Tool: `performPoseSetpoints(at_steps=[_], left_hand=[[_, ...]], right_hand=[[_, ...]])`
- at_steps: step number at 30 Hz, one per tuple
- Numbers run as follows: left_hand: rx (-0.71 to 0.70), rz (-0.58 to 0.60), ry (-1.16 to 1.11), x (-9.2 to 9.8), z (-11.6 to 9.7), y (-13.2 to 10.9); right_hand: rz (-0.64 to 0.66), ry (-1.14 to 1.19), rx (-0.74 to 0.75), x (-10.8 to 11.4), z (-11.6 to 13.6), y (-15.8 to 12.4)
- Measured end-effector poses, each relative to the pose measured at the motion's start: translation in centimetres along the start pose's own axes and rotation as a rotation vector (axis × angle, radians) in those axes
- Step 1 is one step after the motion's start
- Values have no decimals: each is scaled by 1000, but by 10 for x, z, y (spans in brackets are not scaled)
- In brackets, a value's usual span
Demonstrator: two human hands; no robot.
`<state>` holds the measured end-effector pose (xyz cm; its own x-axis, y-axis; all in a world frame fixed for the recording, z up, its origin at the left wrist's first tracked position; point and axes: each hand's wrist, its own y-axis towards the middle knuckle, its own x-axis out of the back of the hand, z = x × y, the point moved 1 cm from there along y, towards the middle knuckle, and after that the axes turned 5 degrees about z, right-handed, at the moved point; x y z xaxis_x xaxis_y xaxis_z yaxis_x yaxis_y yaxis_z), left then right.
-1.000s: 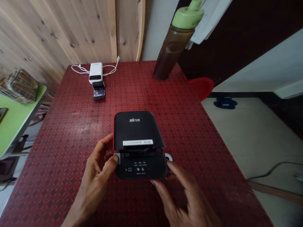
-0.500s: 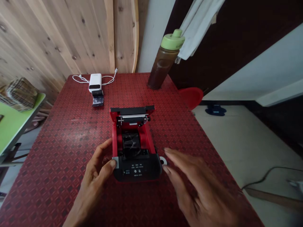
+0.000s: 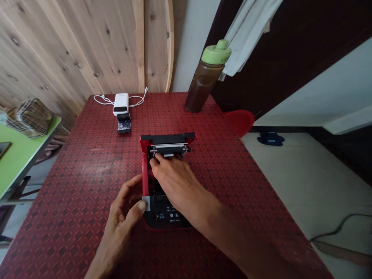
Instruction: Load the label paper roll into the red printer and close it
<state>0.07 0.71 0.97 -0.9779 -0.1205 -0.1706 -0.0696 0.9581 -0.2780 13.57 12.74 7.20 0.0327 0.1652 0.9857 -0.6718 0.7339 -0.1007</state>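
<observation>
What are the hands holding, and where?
The left hand grips the printer by its front left corner, thumb on the grey catch; the right hand's fingers reach inside it.

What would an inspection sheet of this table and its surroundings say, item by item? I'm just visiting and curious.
Surface: red patterned table.
Main item: small black printer, open, red inside, roller exposed.
Clutter: white power bank, small black object, bottle with green lid.
Hands: left hand holds the printer's side, thumb by a grey tab; right hand reaches inside.
Cables: white cable at the power bank; dark floor cable.
Surroundings: wooden wall, hanging white cloth, green table.
</observation>
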Motion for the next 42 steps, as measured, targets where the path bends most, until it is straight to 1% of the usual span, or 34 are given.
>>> performPoseSetpoints(at_steps=[3,4,8,11,13,15,17,18,19,20,22,23,24,25,26,28,31,33,35,39,42], left_hand=[[1,5,17,0,-3,1],[8,2,23,-1,-5,1],[15,7,46,-4,-11,1],[9,4,38,-4,-10,1],[11,-3,36,-3,-9,0],[9,-9,37,-3,-9,0],[23,-28,39,-6,-12,-1],[38,-42,41,-8,-14,-2],[58,-58,45,-10,-16,-3],[75,-74,53,-12,-17,-4],[86,-109,71,-16,-20,-5],[85,-123,79,-17,-20,-5],[82,-136,86,-18,-21,-5],[79,-146,91,-18,-20,-5],[75,-153,95,-18,-20,-5],[67,-155,99,-19,-19,-3],[60,-167,99,-19,-19,-3],[67,-169,98,-20,-19,-3],[72,-165,90,-20,-20,-3],[64,-161,76,-21,-20,-4],[57,-156,75,-21,-20,-3]], right_hand=[[54,-12,6,1,-3,1],[47,-15,11,1,-4,1],[-31,-79,47,4,-1,-4],[-74,-102,8,6,7,-14],[-170,-67,-2,11,10,-29],[-329,12,29,18,4,-52],[-505,150,26,26,-15,-78],[-566,248,-26,28,-29,-90],[-609,349,-105,28,-46,-99],[-627,442,-211,24,-63,-105],[-776,655,-485,9,-98,-110],[-855,748,-565,-2,-111,-107],[-907,804,-605,-15,-121,-102],[-917,821,-641,-27,-128,-95],[-914,820,-673,-39,-130,-88],[-816,809,-665,-58,-126,-73],[-636,826,-545,-74,-108,-59],[-567,848,-478,-77,-99,-57],[-513,859,-438,-76,-95,-59],[-420,859,-391,-71,-95,-65],[-383,865,-380,-71,-96,-68]])
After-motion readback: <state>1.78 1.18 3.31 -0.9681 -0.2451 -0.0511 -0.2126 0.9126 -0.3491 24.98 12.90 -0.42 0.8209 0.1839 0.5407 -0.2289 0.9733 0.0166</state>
